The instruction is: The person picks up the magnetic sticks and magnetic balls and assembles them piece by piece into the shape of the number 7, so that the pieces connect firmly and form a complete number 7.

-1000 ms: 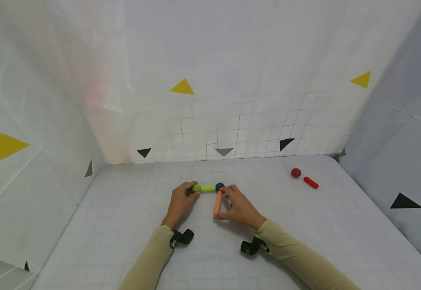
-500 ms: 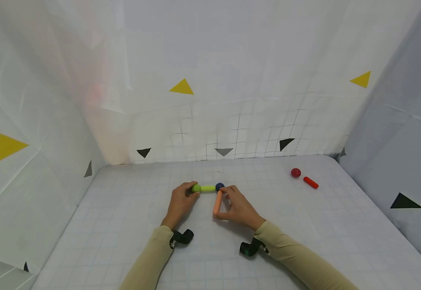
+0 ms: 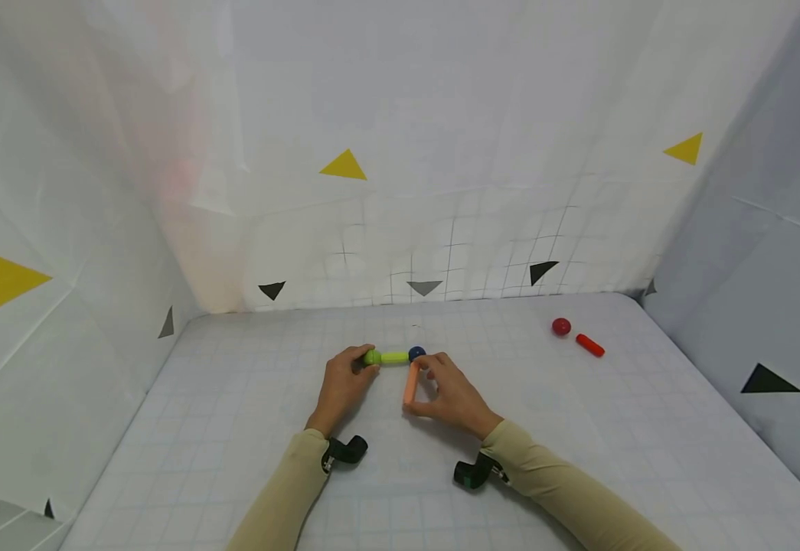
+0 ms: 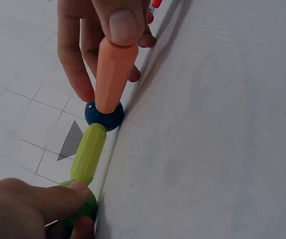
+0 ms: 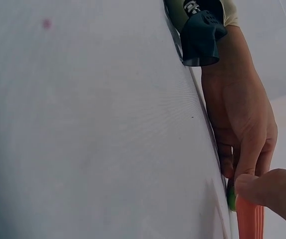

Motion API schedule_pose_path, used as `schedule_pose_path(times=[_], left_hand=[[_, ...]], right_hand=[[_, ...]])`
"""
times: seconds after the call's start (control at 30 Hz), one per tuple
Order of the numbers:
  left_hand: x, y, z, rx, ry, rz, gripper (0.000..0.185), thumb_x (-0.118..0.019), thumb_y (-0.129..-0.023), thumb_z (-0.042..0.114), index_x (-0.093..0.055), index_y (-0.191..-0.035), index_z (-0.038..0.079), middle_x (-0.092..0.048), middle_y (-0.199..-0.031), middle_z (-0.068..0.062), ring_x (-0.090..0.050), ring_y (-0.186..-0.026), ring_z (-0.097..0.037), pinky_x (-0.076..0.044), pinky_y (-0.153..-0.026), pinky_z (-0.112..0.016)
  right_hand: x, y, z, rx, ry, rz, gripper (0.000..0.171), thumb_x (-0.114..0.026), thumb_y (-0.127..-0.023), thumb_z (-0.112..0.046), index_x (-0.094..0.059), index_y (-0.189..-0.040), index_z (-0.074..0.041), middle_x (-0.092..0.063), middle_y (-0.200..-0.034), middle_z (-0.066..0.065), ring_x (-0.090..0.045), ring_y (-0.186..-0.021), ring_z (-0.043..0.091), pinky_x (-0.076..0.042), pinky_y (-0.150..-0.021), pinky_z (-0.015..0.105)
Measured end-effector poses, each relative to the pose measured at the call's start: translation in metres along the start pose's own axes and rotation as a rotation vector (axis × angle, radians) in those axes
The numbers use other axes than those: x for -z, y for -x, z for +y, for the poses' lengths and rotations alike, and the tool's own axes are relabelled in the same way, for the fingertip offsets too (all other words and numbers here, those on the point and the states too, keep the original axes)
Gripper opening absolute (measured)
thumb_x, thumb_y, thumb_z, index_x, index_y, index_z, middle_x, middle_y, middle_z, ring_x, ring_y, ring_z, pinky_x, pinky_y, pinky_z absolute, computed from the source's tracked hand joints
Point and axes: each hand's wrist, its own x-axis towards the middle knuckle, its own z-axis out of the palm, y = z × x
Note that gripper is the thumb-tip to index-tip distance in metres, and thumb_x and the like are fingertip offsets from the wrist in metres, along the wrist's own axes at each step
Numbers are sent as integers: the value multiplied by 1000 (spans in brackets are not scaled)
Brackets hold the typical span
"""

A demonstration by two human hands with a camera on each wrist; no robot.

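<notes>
My left hand (image 3: 341,386) pinches a light green ball (image 3: 373,357) between thumb and fingers. A yellow-green rod (image 3: 394,357) runs from that ball to a dark blue ball (image 3: 416,353). An orange rod (image 3: 410,385) meets the blue ball at one end and points back toward the person. My right hand (image 3: 456,394) holds this orange rod, thumb on its near end and a finger by the blue ball. In the left wrist view the ridged orange rod (image 4: 114,74) touches the blue ball (image 4: 103,115); whether it is seated in a hole I cannot tell.
Toward the table's back right lie a red ball (image 3: 561,327) and a short red rod (image 3: 589,345), apart from each other. White sheeting (image 3: 400,237) with yellow and dark triangles stands behind the white gridded table (image 3: 248,413). Each wrist carries a dark camera mount (image 3: 474,472).
Both hands keep their hold with almost no movement. The orange rod's near end and the right hand shift very slightly left.
</notes>
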Motion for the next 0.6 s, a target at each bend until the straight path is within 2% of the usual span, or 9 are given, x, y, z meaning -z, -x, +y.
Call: schedule_pose_path(times=[0.23, 0.43, 0.6], left_hand=[[0, 0, 1, 23, 11, -7, 43, -79, -95, 9, -68, -136, 5, -68, -131, -10, -61, -122, -25, -50, -102, -44], [-1, 1, 1, -3, 2, 3, 43, -79, -95, 9, -68, -136, 5, -67, -132, -12, -61, -124, -28, -50, -102, -47], [0, 1, 2, 12, -15, 3, 44, -80, -94, 10, -69, -136, 7, -67, -133, -11, -63, -117, -24, -54, -94, -43]], right_hand=[[0, 1, -1, 33, 17, 2, 69, -93, -80, -29, -62, -138, -5, -55, -116, 11, -57, -101, 23, -53, -79, 39], [0, 2, 0, 50, 25, 7, 70, -92, -81, -30, -62, -138, -4, -58, -117, 13, -59, -103, 25, -54, -82, 43], [-1, 2, 1, 54, 30, 9, 71, -92, -81, -31, -62, -139, -4, -59, -117, 12, -59, -103, 25, -54, -83, 43]])
